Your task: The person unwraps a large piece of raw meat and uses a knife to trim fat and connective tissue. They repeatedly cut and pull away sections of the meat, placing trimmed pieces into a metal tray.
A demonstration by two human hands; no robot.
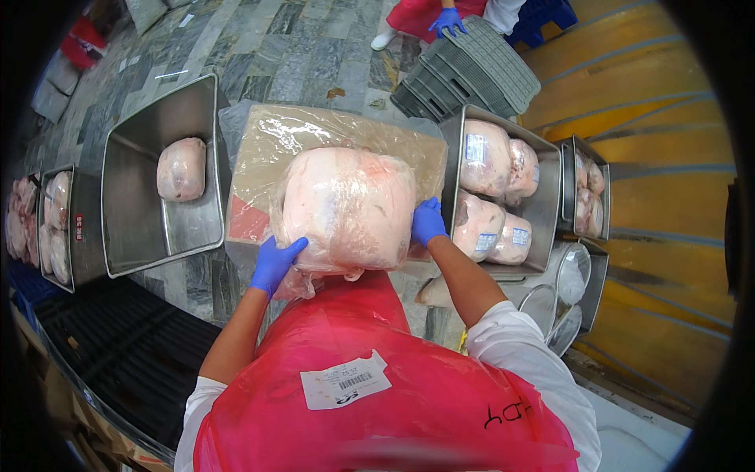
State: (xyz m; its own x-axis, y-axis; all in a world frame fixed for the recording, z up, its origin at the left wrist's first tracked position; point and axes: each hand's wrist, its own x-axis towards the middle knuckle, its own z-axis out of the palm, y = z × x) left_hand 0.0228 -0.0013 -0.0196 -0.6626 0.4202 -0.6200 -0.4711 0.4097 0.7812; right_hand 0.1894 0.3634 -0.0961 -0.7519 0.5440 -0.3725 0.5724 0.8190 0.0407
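A large plastic-wrapped block of pale pink meat [346, 204] sits over a plastic-covered cardboard box [271, 138] directly in front of me. My left hand [275, 263], in a blue glove, grips the lower left of the wrapped meat. My right hand [429, 220], also gloved, holds its right side, fingers partly hidden. Left of the box, a steel bin [126, 189] holds one wrapped piece [182, 169]. On the right, another steel bin [539, 244] holds several wrapped, labelled pieces [484, 157].
Smaller steel bins with meat stand far left [67, 267] and right [602, 220]. A co-worker's gloved hand [447, 20] rests on stacked grey crates [472, 71] at the top. A black slatted surface [118, 346] lies lower left; yellow panels [645, 118] run along the right.
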